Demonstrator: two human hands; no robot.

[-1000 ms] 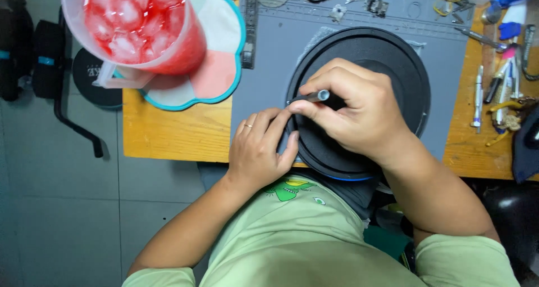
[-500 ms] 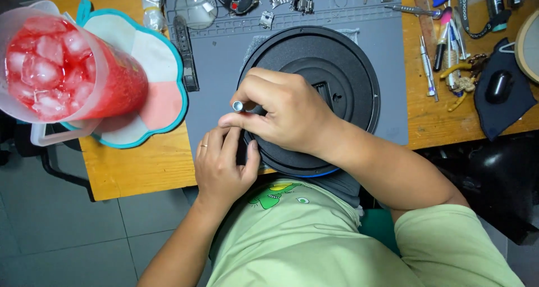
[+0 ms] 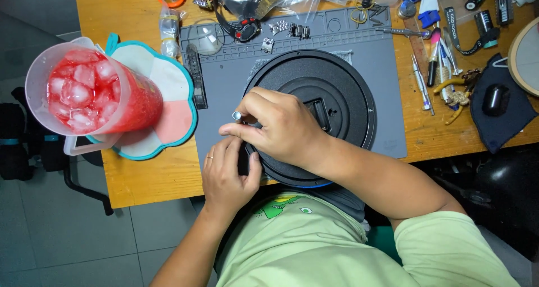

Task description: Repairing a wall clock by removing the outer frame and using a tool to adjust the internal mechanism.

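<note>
The left hand [image 3: 227, 177] is nearest to the body; its fingers are curled and press on the near left rim of the round black plastic wall-clock body [image 3: 314, 115], and something small and dark may sit under the thumb, but I cannot tell what it is. Just above it, the right hand [image 3: 281, 127] is closed in a pinch around a thin tool with a small silver metal tip [image 3: 236, 115], probably a fine screwdriver, which points to the left over the same rim. The clock body lies flat, back side up, on a grey rubber work mat [image 3: 387, 96], and its near edge hangs a little over the edge of the wooden table [image 3: 140, 180]. I judge the disc to be light and stiff, with a smooth rim that can slip, so it is better to hold it by the edge with spread fingers, away from the small square recess in the centre. Farther left stands a clear plastic jug of red drink with ice cubes [image 3: 92, 93] on a flower-shaped coaster [image 3: 174, 113]. At the far side lie loose watch parts [image 3: 292, 30] and hand tools [image 3: 435, 68].
</note>
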